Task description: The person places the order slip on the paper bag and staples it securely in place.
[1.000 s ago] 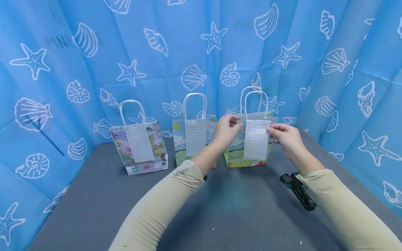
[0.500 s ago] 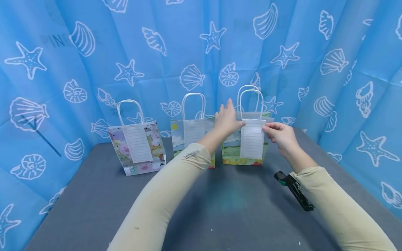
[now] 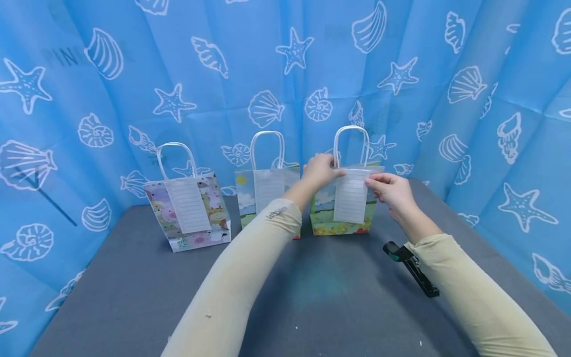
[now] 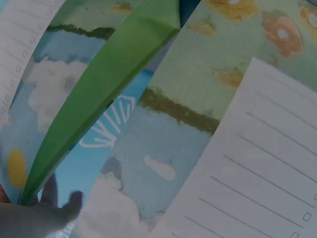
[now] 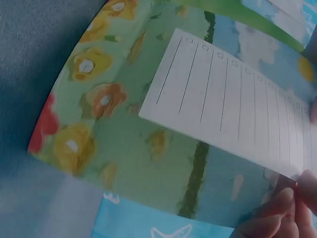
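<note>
At the right of the table in the head view stands a paper gift bag (image 3: 341, 229) with a meadow-and-flower print and white handles. A lined white paper slip (image 3: 350, 196) with small checkboxes lies against its front. My right hand (image 3: 393, 192) pinches the slip's upper right corner between thumb and fingers, at the bag's rim. My left hand (image 3: 318, 171) grips the bag's upper left rim, its thumb reaching to the slip's upper left corner and its fingers behind the rim. In the left wrist view the bag's green side fold (image 4: 94, 104) shows, fingertips beside it.
A matching meadow bag (image 3: 244, 193) and an animal-print bag (image 3: 218, 210) stand to the left, each with a lined slip on its front. A black stapler (image 3: 412, 270) lies by my right forearm. A blue shell-print curtain (image 3: 285, 74) hangs behind the grey table (image 3: 134, 297).
My left hand lifted off with spread fingers, then came back to the bag's upper left rim. My right hand keeps its pinch on the slip. The view shifted slightly.
</note>
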Demonstrator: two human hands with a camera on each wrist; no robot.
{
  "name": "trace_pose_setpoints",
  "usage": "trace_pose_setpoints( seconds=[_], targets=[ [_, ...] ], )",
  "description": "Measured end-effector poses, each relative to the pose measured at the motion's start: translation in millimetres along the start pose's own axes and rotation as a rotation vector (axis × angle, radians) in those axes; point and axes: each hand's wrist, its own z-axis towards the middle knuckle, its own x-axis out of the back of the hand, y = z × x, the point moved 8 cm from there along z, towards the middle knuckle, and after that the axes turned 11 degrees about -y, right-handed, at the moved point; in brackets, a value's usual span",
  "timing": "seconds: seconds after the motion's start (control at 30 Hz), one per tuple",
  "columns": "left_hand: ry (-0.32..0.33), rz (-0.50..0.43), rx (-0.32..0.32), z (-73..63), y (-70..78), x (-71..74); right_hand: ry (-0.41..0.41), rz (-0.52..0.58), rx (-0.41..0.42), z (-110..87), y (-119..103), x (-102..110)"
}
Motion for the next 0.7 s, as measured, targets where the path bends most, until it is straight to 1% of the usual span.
trace_pose_setpoints(
  seconds=[0.07, 0.17, 0.23, 0.27, 0.33, 0.4, 0.47, 0.5, 0.57, 0.7],
  targets=[
    [0.003, -0.049, -0.032, -0.9, 0.3, -1.2, 0.035, -0.059, 0.055, -1.1, -5.8, 1.3],
    [0.004, -0.103, -0.072, -2.6, 0.7, -2.1, 0.133, -0.237, 0.168, -3.8, -19.8, 6.9],
    [0.006, -0.118, -0.092, -4.4, 1.3, -2.2, 0.175, -0.358, 0.257, -4.7, -30.4, 10.0],
    [0.005, -0.123, -0.099, -5.3, 1.7, -2.5, 0.170, -0.407, 0.291, -4.4, -34.4, 10.4],
    [-0.001, -0.132, -0.113, -7.4, 2.9, -3.2, 0.112, -0.457, 0.351, -1.9, -39.7, 8.9],
    [-0.011, -0.136, -0.126, -9.2, 4.3, -4.6, 0.019, -0.445, 0.360, 2.5, -38.9, 6.0],
    [-0.021, -0.144, -0.137, -11.1, 5.3, -5.6, -0.049, -0.416, 0.328, 5.7, -35.7, 3.5],
    [-0.025, -0.148, -0.142, -12.1, 5.7, -6.0, -0.062, -0.401, 0.310, 6.6, -34.1, 3.1],
    [-0.031, -0.158, -0.152, -14.1, 5.9, -6.3, -0.061, -0.389, 0.279, 7.9, -31.5, 3.1],
    [-0.029, -0.168, -0.157, -17.0, 4.3, -5.0, -0.046, -0.386, 0.261, 8.4, -31.3, 2.0]
  ],
)
